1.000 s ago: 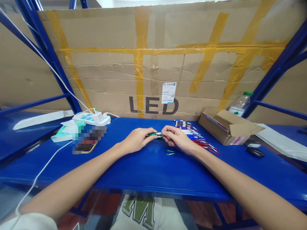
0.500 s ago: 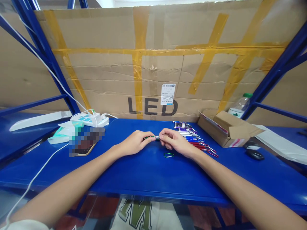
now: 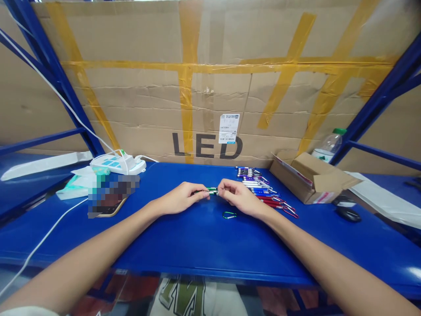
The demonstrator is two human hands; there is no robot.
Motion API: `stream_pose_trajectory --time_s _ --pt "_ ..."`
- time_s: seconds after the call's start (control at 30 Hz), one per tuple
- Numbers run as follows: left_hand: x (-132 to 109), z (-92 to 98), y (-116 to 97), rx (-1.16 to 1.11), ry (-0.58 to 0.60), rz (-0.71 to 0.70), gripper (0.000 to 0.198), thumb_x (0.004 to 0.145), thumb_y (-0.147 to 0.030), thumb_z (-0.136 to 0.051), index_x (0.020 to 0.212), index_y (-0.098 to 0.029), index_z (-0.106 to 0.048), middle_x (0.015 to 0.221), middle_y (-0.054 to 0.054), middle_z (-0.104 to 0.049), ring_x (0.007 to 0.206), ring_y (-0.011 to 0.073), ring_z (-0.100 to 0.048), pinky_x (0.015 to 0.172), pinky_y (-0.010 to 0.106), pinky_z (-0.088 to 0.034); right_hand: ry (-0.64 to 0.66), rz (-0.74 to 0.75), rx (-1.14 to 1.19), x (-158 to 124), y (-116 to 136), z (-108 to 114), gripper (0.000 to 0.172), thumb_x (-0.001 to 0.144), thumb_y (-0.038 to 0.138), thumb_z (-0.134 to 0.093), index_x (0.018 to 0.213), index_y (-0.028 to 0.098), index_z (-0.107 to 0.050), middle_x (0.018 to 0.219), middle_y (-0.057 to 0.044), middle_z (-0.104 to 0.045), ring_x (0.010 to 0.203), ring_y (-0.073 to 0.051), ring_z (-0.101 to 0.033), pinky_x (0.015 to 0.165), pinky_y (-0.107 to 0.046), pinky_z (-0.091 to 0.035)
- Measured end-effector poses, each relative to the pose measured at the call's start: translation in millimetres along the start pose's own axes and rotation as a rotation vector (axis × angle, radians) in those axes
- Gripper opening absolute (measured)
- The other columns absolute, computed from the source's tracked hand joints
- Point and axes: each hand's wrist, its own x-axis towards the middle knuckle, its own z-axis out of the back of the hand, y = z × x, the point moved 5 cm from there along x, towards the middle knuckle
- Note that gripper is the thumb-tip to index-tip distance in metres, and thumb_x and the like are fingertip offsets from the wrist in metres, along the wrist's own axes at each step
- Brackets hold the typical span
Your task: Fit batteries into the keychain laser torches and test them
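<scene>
A slim green and silver flashlight-like tube (image 3: 213, 192) lies between my two hands, just above the blue table. My left hand (image 3: 184, 198) pinches its left end between thumb and fingers. On the other end, the curled fingers of my right hand (image 3: 237, 197) are closed. Fingers cover both ends, so only a short middle section shows. A small green carabiner (image 3: 229, 215) rests on the table just below my right hand. Behind that hand, several slim tubes with carabiners (image 3: 259, 191) lie in rows of purple, silver, blue and red.
An opened cardboard box (image 3: 311, 177) stands at the right, near a black computer mouse (image 3: 348, 213) and a green-capped bottle (image 3: 330, 144). To the left are a phone (image 3: 110, 206), a power strip (image 3: 121, 165) and white cables. A large cardboard sheet (image 3: 144, 101) walls the back.
Both hands stay at nearly the same spot with the tube. My fingers have shifted slightly on it. The whole view has tilted and moved a little.
</scene>
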Motion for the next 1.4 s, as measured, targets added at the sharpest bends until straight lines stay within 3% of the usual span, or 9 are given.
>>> stream_pose_trajectory --time_s 0.17,0.43,0.83,1.13,1.4 --pt "-1 -1.5 2 -0.009 0.025 -0.014 0.039 0.110 -0.050 -0.056 0.122 -0.020 -0.078 0.114 0.005 -0.080 0.095 0.0211 -0.070 0.083 0.028 -0.048 0.038 0.040 -0.235 -4 8 6 0.010 0.091 0.025 -0.055 0.082 0.021 -0.056 0.073 0.005 -0.051 0.068 -0.013 -0.043 0.064 -0.027 -0.034" --pt "-1 -3.7 7 0.109 0.066 -0.049 0.035 0.112 -0.048 -0.055 0.124 -0.023 -0.077 0.116 0.004 -0.081 0.099 0.0227 -0.074 0.085 0.029 -0.047 0.205 -0.042 -0.496 -7 13 3 0.010 0.079 0.014 -0.059 0.073 0.022 -0.057 0.062 0.005 -0.056 0.059 -0.013 -0.048 0.061 -0.027 -0.033" --pt "-4 -9.3 1 0.200 0.094 -0.126 0.032 0.111 -0.047 -0.059 0.129 -0.028 -0.078 0.130 0.005 -0.080 0.117 0.0265 -0.075 0.099 0.032 -0.050 0.218 -0.028 -0.543 -9 13 8 0.009 0.081 0.015 -0.060 0.074 0.022 -0.058 0.065 0.004 -0.059 0.058 -0.014 -0.049 0.060 -0.027 -0.033" --pt "-6 -9.2 -10 0.208 0.098 -0.213 0.035 0.111 -0.048 -0.058 0.124 -0.026 -0.081 0.123 0.007 -0.082 0.111 0.0259 -0.077 0.097 0.033 -0.051 0.184 -0.012 -0.568 -8 13 9 0.013 0.085 0.019 -0.056 0.072 0.022 -0.057 0.062 0.004 -0.056 0.059 -0.014 -0.047 0.060 -0.028 -0.032" --pt "-7 -5.1 -9 0.273 0.082 -0.237 0.033 0.109 -0.045 -0.063 0.132 -0.029 -0.080 0.123 0.008 -0.082 0.109 0.0272 -0.077 0.095 0.035 -0.052 0.186 -0.039 -0.557 -8 8 11 0.016 0.086 0.024 -0.055 0.070 0.022 -0.054 0.062 0.004 -0.052 0.060 -0.014 -0.044 0.058 -0.028 -0.030"
